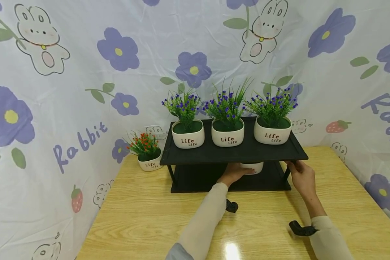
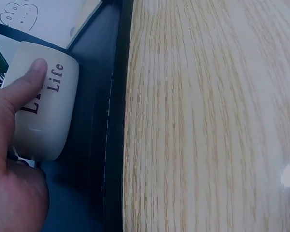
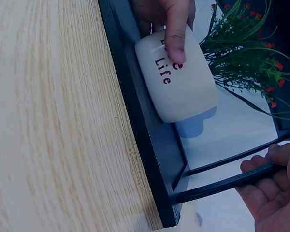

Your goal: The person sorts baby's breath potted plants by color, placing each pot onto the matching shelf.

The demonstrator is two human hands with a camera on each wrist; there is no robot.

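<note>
My left hand (image 1: pixel 232 174) reaches between the two tiers of a black shelf rack (image 1: pixel 208 155) and grips a white flowerpot (image 1: pixel 255 167) on the lower tier. In the left wrist view its thumb lies across the "Life" lettering of the flowerpot (image 2: pixel 53 116). Red flowers (image 3: pixel 261 63) with green leaves grow from this pot, as the right wrist view shows; from the head the upper tier hides them. At the rack's right end, my right hand (image 1: pixel 302 178) holds the black support post (image 3: pixel 227 184), fingers curled around it just below the upper tier.
Three white pots with purple flowers, a left one (image 1: pixel 188 139), a middle one (image 1: pixel 228 137) and a right one (image 1: pixel 272 134), stand on the upper tier. Left of the rack, a pot with orange-red flowers (image 1: pixel 150 162) sits on the wooden table (image 1: pixel 143 216). A printed cloth (image 1: pixel 78 83) hangs behind.
</note>
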